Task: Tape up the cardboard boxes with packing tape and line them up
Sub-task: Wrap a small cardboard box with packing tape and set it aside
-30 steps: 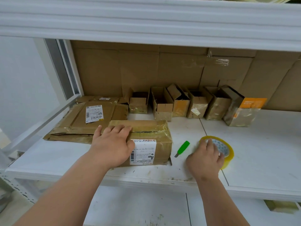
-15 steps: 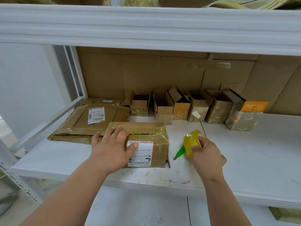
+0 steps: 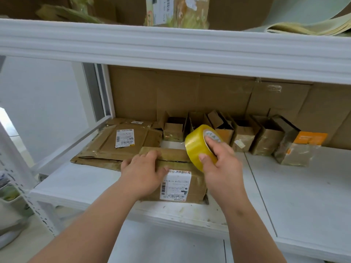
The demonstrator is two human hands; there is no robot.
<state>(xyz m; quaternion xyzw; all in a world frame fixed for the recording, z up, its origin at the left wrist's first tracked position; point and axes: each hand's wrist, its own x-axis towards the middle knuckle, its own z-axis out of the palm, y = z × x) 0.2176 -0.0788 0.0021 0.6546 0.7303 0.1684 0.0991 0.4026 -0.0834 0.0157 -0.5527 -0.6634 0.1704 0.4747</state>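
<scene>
A brown cardboard box with a white shipping label lies at the front of the white shelf. My left hand rests flat on its top left part, fingers spread over the flap seam. My right hand grips a roll of yellow packing tape, thumb on the outside and fingers in the core, held just above the box's right end. A row of several small open cardboard boxes stands against the cardboard back wall.
A flattened carton with a label lies left of the box. A box with an orange flap ends the back row on the right. The upper shelf beam hangs overhead, with cartons on it. The shelf's right half is bare.
My right hand lifted the tape roll off the shelf and carried it left, over the box's right end. The green cutter is hidden now. My left hand stayed on the box.
</scene>
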